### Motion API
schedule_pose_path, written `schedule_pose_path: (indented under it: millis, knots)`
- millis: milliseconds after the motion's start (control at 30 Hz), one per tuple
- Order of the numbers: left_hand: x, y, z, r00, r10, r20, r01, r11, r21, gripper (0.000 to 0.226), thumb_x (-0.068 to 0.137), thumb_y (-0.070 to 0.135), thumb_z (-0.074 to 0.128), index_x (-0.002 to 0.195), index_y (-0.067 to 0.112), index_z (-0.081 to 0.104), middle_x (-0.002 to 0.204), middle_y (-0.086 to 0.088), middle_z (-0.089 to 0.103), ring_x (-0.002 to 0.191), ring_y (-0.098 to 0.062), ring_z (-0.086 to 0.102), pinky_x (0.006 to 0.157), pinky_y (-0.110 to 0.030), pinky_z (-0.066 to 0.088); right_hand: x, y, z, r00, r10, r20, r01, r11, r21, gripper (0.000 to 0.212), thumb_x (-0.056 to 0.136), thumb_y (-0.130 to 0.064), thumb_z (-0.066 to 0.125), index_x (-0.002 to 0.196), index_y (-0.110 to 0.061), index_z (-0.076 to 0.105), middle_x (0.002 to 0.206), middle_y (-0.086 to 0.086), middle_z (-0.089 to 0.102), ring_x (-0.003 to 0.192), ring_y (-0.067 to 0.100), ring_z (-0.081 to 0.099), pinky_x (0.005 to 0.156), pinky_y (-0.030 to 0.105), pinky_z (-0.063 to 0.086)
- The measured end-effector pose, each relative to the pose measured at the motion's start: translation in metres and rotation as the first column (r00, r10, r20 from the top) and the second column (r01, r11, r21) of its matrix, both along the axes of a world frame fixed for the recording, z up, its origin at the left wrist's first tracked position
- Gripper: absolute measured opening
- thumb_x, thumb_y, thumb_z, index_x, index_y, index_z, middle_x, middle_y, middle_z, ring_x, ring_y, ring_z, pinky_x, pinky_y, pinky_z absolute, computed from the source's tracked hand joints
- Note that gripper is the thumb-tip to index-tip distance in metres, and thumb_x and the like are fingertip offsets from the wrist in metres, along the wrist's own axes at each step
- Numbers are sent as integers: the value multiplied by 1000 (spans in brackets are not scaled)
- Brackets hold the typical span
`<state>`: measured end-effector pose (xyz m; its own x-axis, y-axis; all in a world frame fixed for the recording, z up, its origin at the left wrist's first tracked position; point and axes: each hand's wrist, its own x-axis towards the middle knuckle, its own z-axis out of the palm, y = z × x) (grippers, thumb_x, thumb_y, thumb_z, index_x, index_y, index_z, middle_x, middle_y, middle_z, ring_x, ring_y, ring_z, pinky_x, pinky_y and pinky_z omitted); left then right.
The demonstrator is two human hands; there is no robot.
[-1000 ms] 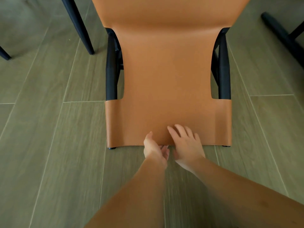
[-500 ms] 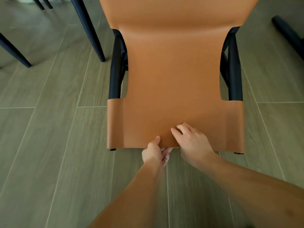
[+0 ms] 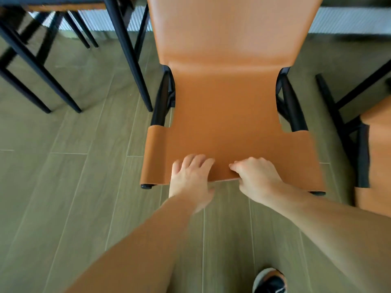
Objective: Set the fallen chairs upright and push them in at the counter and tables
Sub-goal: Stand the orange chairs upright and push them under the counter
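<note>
At the near edge of the orange chair [image 3: 228, 115], the left hand [image 3: 191, 180] and the right hand [image 3: 257, 178] both grip it.

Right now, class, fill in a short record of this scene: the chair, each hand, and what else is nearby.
chair: orange, black frame, stretching away from the person
left hand: grips the chair's near edge, fingers on top
right hand: grips the same edge, fingers curled over it
lifted: cannot tell
second chair: orange, at the right edge, partly in view
black legs: stand to the upper left
shoe: at the bottom, on the floor
</note>
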<state>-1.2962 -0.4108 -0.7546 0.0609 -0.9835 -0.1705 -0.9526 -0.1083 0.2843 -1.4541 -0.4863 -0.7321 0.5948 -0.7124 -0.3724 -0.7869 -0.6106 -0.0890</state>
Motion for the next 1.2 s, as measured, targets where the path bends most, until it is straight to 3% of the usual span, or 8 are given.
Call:
schedule_pose_path:
  millis: [133,267,633,833,967,1033,1100,1200]
  knots:
    - [-5,-8,66,992,-52,116,30,982,186,67,93,23,50,149,30,14,156,3,19,142,-27,12,114,-49,10,-3,6,75,999,33,27,-33,999,21,32,83,-8,49,109,-19,65,103,-1,71,89,26,66,76,40,54]
    - [-9,-11,130,984,-63,165,19,967,255,64,96,13,42,150,28,10,155,1,20,142,-33,12,113,-55,13,-2,4,147,998,47,51,-49,998,44,29,83,-8,50,101,-22,67,92,0,70,81,26,64,72,38,54]
    - [-24,-45,307,994,-28,104,-4,956,294,55,88,-2,40,135,27,44,132,-1,52,127,-28,41,111,-52,20,-17,-37,314,997,48,65,-55,992,112,39,76,0,44,97,-20,70,89,2,70,79,27,63,71,39,55]
    - [-36,-73,359,997,41,66,-56,967,250,44,93,4,37,123,32,55,113,2,63,104,-25,57,105,-44,31,-21,-70,363,999,28,29,-30,994,106,27,79,2,45,81,-16,65,66,2,59,54,21,50,45,27,37]
    - [-30,-95,374,997,51,60,-63,978,201,36,99,19,35,122,38,55,108,5,67,100,-23,59,109,-44,23,-18,-94,371,996,-39,81,32,995,91,31,81,-5,46,90,-22,69,72,-1,65,62,20,58,54,28,48]
    - [-17,-112,379,999,41,24,-44,986,163,33,100,31,35,125,41,53,109,10,67,99,-19,60,106,-42,29,-13,-109,373,986,-109,129,97,991,94,33,80,-7,45,92,-24,70,75,-3,66,64,19,60,59,31,53]
    - [-5,-132,384,1000,25,6,-26,993,117,31,98,38,37,124,45,53,108,14,67,95,-17,61,90,-37,45,-8,-124,372,965,-177,195,162,983,90,33,81,-9,44,96,-26,69,81,-5,67,68,18,60,62,31,53]
    - [11,-167,392,1000,1,27,-3,998,67,29,96,43,39,119,46,56,102,14,67,90,-17,62,73,-34,50,3,-145,372,974,-107,201,124,989,-76,24,88,-21,47,103,-28,64,84,-9,66,72,17,59,62,28,46]
